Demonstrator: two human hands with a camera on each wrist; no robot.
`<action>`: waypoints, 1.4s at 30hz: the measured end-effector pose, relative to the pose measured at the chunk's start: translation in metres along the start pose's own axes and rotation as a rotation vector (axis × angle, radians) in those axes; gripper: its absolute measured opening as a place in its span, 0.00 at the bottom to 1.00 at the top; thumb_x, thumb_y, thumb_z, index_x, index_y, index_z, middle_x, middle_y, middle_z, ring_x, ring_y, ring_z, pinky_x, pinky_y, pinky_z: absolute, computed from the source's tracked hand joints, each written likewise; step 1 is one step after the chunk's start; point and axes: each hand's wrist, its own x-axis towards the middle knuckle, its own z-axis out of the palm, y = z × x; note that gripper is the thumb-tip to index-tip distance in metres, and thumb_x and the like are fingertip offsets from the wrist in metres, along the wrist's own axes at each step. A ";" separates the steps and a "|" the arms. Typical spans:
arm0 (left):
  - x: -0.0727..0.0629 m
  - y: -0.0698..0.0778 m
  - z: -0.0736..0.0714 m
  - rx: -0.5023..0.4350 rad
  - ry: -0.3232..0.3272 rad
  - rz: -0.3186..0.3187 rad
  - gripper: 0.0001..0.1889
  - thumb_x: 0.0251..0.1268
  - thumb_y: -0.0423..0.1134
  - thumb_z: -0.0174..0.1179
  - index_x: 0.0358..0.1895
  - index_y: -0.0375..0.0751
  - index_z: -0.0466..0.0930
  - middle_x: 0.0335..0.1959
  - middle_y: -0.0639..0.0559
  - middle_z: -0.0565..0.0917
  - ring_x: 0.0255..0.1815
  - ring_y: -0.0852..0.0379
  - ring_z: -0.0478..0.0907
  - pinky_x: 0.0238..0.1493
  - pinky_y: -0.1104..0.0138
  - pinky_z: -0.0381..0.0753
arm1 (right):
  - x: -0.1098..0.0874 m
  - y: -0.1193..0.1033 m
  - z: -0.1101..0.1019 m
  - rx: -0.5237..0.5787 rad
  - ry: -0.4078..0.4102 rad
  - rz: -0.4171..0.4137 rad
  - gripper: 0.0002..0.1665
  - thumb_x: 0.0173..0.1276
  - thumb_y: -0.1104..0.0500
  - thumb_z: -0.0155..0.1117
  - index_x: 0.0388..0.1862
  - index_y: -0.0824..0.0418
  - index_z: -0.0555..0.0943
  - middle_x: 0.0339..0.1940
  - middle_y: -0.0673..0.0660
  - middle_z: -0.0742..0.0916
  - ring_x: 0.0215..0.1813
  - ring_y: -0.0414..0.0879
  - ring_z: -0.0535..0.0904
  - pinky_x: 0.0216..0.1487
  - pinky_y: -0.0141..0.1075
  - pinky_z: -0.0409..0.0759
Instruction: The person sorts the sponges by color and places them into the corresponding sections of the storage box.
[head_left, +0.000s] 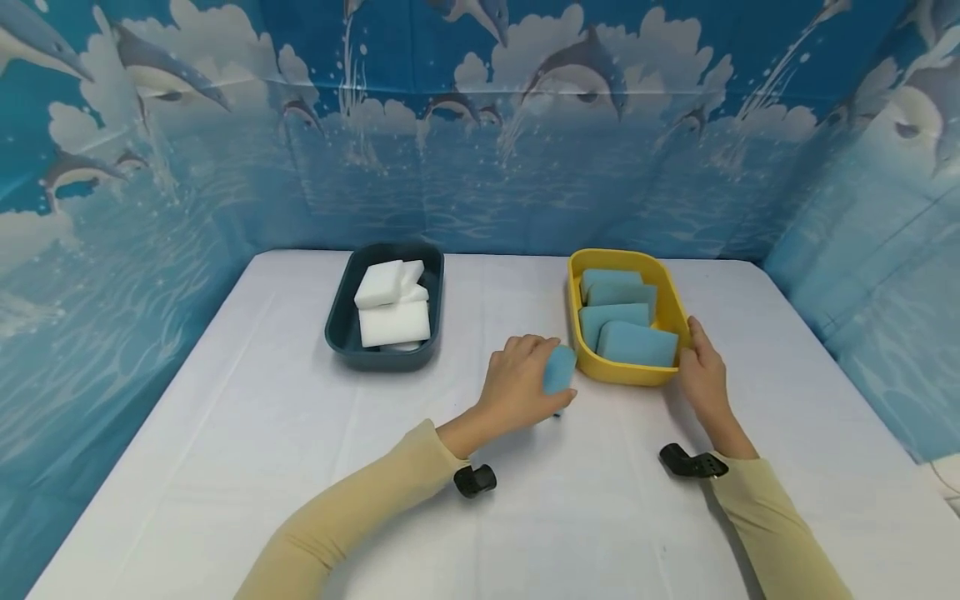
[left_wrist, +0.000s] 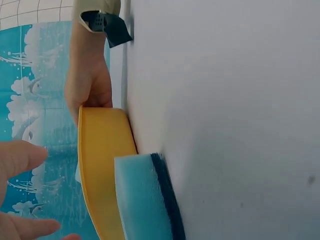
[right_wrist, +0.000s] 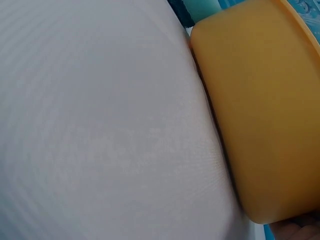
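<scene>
A light-blue sponge [head_left: 559, 369] with a dark blue scouring layer [left_wrist: 168, 200] rests on the white table, just left of a yellow tub [head_left: 622, 375]. Over it reaches my left hand [head_left: 521, 383], thumb and fingers spread; the left wrist view has the fingertips [left_wrist: 37, 156] apart from the sponge. On the tub's right side, my right hand [head_left: 703, 371] grips the rim and wall. Several more blue sponges [head_left: 637, 343] lean in a row inside the tub. Only a bit of the right hand's fingers [right_wrist: 297, 230] shows in the right wrist view.
A dark green tub [head_left: 337, 333] with several white sponge blocks [head_left: 393, 323] stands at the back left of the table [head_left: 225, 467]. Behind the table hangs a blue dolphin-print cloth [head_left: 450, 183], which also runs along both sides.
</scene>
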 end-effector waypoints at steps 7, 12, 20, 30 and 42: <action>-0.006 0.001 0.001 0.007 0.010 -0.039 0.33 0.57 0.56 0.61 0.65 0.47 0.69 0.59 0.52 0.75 0.59 0.52 0.69 0.49 0.59 0.73 | 0.002 0.000 -0.001 0.012 0.017 -0.013 0.34 0.72 0.60 0.22 0.76 0.62 0.39 0.78 0.61 0.47 0.78 0.59 0.40 0.77 0.56 0.44; -0.011 -0.003 0.006 -0.003 0.018 -0.093 0.33 0.56 0.54 0.62 0.65 0.46 0.69 0.60 0.50 0.74 0.60 0.51 0.68 0.50 0.58 0.73 | 0.001 0.001 0.001 0.016 0.007 -0.005 0.34 0.72 0.60 0.22 0.76 0.61 0.38 0.78 0.61 0.46 0.78 0.59 0.40 0.77 0.56 0.44; -0.009 -0.011 0.014 -0.035 -0.001 -0.193 0.40 0.54 0.55 0.65 0.67 0.39 0.64 0.63 0.45 0.69 0.62 0.49 0.66 0.54 0.55 0.73 | 0.001 0.000 0.000 0.008 0.015 -0.008 0.33 0.73 0.60 0.23 0.76 0.61 0.40 0.78 0.62 0.48 0.78 0.60 0.41 0.77 0.55 0.45; -0.007 -0.013 0.033 -0.065 -0.099 -0.328 0.56 0.46 0.61 0.68 0.73 0.33 0.49 0.68 0.38 0.62 0.66 0.45 0.62 0.63 0.53 0.69 | 0.001 -0.001 0.001 0.016 0.012 0.015 0.33 0.72 0.60 0.22 0.76 0.60 0.38 0.78 0.60 0.46 0.79 0.58 0.39 0.77 0.55 0.44; 0.000 -0.009 0.044 0.057 -0.069 -0.359 0.59 0.39 0.66 0.69 0.71 0.33 0.53 0.63 0.40 0.67 0.61 0.46 0.63 0.57 0.57 0.69 | 0.000 -0.001 0.004 0.011 0.009 0.028 0.34 0.71 0.60 0.22 0.76 0.60 0.38 0.78 0.60 0.46 0.79 0.59 0.40 0.77 0.55 0.44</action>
